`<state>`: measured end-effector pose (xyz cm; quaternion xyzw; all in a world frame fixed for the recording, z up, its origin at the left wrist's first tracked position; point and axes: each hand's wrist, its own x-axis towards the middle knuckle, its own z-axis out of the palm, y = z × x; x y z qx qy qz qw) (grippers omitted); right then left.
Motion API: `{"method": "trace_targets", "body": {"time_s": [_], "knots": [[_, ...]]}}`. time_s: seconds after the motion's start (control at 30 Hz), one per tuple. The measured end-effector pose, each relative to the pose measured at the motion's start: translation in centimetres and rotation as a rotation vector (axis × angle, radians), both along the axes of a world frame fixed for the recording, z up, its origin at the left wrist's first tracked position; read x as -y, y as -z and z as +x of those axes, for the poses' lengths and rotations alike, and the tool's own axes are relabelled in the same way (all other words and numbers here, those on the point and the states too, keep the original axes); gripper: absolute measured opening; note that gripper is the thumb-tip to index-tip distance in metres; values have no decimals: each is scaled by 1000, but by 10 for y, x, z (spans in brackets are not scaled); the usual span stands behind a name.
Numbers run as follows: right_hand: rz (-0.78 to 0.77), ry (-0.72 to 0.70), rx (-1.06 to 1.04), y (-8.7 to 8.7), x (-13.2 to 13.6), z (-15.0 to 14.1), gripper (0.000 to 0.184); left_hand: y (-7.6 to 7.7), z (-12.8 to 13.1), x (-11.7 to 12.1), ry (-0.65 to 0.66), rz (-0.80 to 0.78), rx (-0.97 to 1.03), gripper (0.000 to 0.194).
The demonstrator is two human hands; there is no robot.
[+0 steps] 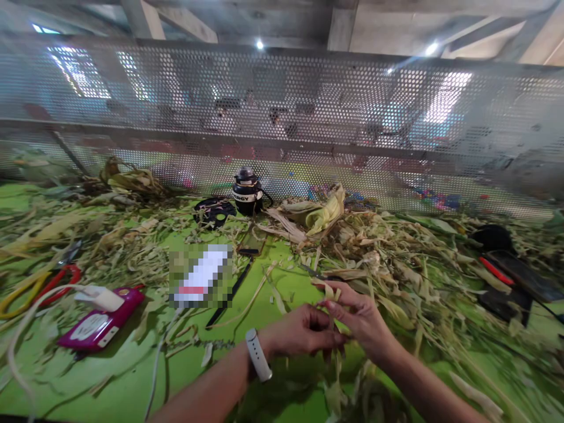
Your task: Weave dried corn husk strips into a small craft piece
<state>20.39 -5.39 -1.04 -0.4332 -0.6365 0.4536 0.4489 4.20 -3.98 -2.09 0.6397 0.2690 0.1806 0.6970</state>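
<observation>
My left hand point(304, 330), with a pale band on its wrist, is closed with its fingertips pinching a pale strip of dried corn husk point(330, 295). Close against it, my right hand point(362, 314) pinches the same husk strip between thumb and fingers. The strip runs between the two hands and its tail seems to hang below them. Part of it is hidden behind the fingers. Loose husk pieces point(365, 390) lie below the hands, blurred. A dark, thin-bladed tool point(324, 275) rests just beyond my right hand, partly covered by husks.
A green table point(189, 376) carries scattered husk scraps point(396, 252). On the left are a magenta device point(103, 317) with a white plug, red-handled scissors point(66, 276) and yellow handles point(22, 296). A black jar point(247, 194) stands before a perforated metal screen point(299, 117). Dark devices point(520, 276) lie right.
</observation>
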Motion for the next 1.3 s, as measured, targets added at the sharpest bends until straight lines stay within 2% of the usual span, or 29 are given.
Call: {"method": "trace_targets", "body": {"time_s": [0.1, 0.17, 0.27, 0.37, 0.43, 0.5, 0.57, 0.77, 0.93, 1.07, 1.17, 1.23, 1.3], "knots": [[-216, 62, -194, 1, -9, 5, 22, -4, -5, -1, 114, -53, -15, 35], [-304, 147, -294, 1, -17, 11, 29, -7, -9, -3, 134, -119, 18, 32], [-368, 206, -320, -2, -24, 21, 40, -10, -13, -9, -23, -200, 79, 33], [-346, 79, -71, -10, -24, 29, 54, -12, -16, -15, -207, -268, 131, 34], [-271, -23, 115, -14, -21, 30, 53, -12, -17, -18, -279, -275, 149, 32], [-182, -49, 211, -15, -19, 28, 47, -11, -16, -21, -288, -227, 125, 31], [-119, -19, 231, -12, -19, 26, 46, -10, -15, -22, -264, -154, 75, 34], [-116, 44, 183, 0, -22, 23, 46, -7, -16, -24, -229, -58, 13, 38], [-180, 106, 52, -1, -26, 26, 44, -6, -18, -26, -263, -130, 43, 33], [-325, 286, -275, -4, -36, 37, 38, -4, -18, -28, -404, -321, 206, 24], [-301, 404, -392, -4, -40, 42, 35, -3, -17, -30, -524, -381, 354, 22], [-273, 408, -392, -4, -39, 41, 33, -4, -16, -30, -585, -398, 419, 24], [-249, 342, -353, -7, -35, 38, 31, -4, -15, -31, -631, -415, 465, 26]]}}
